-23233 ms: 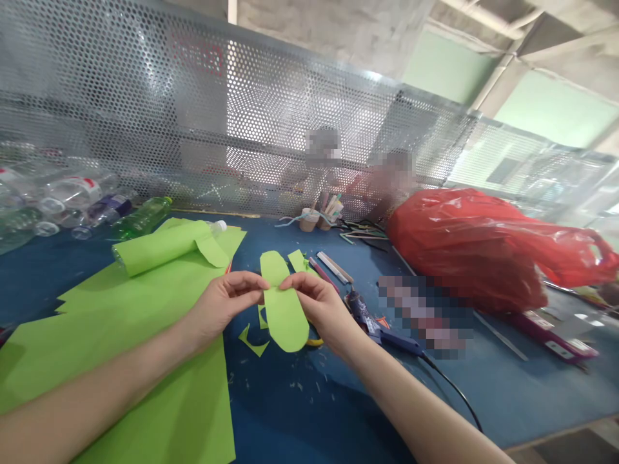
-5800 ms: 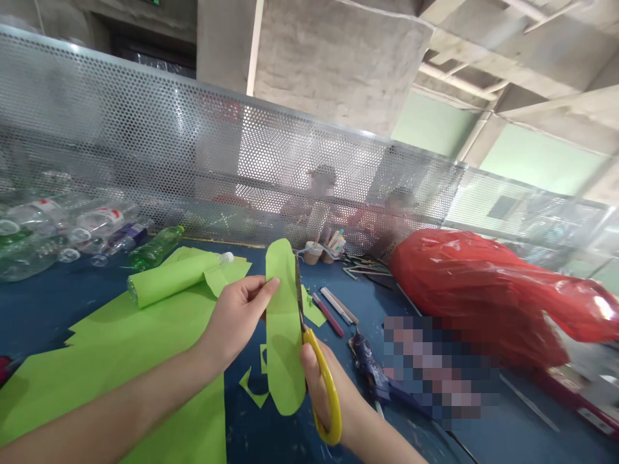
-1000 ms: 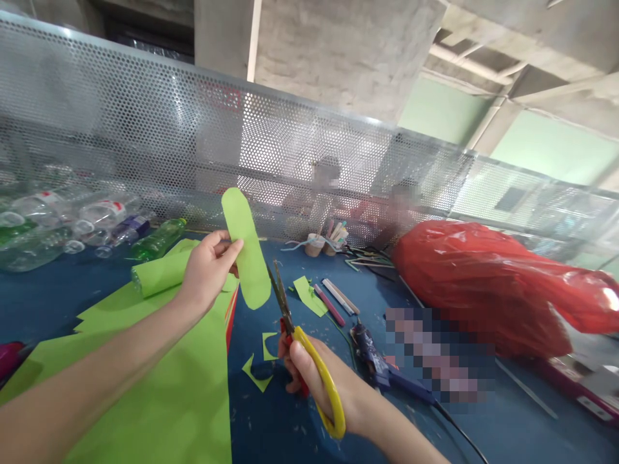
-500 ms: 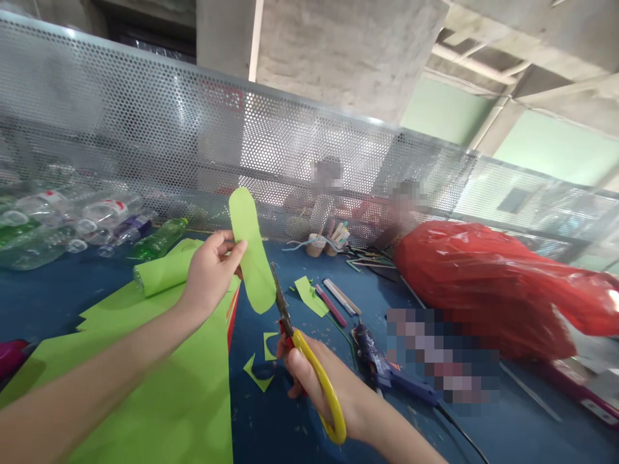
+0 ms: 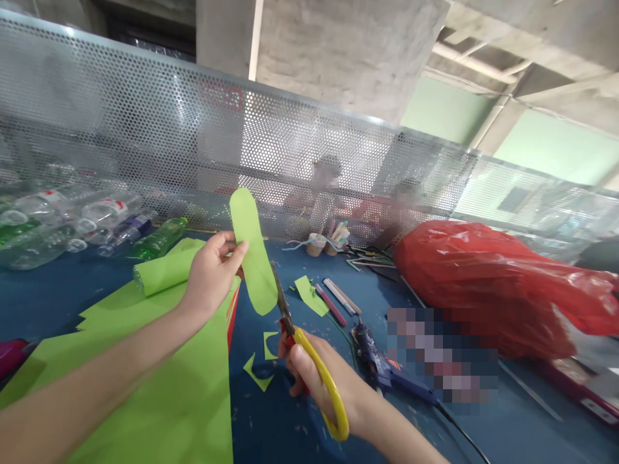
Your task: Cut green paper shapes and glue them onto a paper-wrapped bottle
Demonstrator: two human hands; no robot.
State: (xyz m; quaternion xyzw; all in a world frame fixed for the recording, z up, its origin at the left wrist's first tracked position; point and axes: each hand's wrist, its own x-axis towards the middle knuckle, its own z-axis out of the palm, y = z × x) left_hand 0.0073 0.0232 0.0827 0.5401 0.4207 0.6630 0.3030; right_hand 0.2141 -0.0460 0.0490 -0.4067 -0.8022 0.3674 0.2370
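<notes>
Between thumb and fingers, my left hand [image 5: 215,267] pinches the edge of a light green paper cutout [image 5: 256,264], long with rounded ends and a narrower middle. My right hand [image 5: 314,367] is wrapped round the handles of scissors [image 5: 319,374], one yellow and one with red. Their dark blades point up, close along the right edge of the cutout's lower end; whether they touch it I cannot tell. Below lie curved green paper scraps [image 5: 258,374] on the blue table. Large green paper sheets [image 5: 169,386] spread beneath my left forearm.
A blue glue gun [image 5: 382,367] with a cord lies right of my right hand. Beyond are markers [image 5: 331,304] and a green paper piece [image 5: 309,295]. Plastic bottles [image 5: 101,216] line the back left. A red plastic bag [image 5: 488,290] fills the right, before a perforated metal screen [image 5: 145,129].
The cutout and my left hand have shifted very slightly right. My right hand and the scissors have moved a little to the right too.
</notes>
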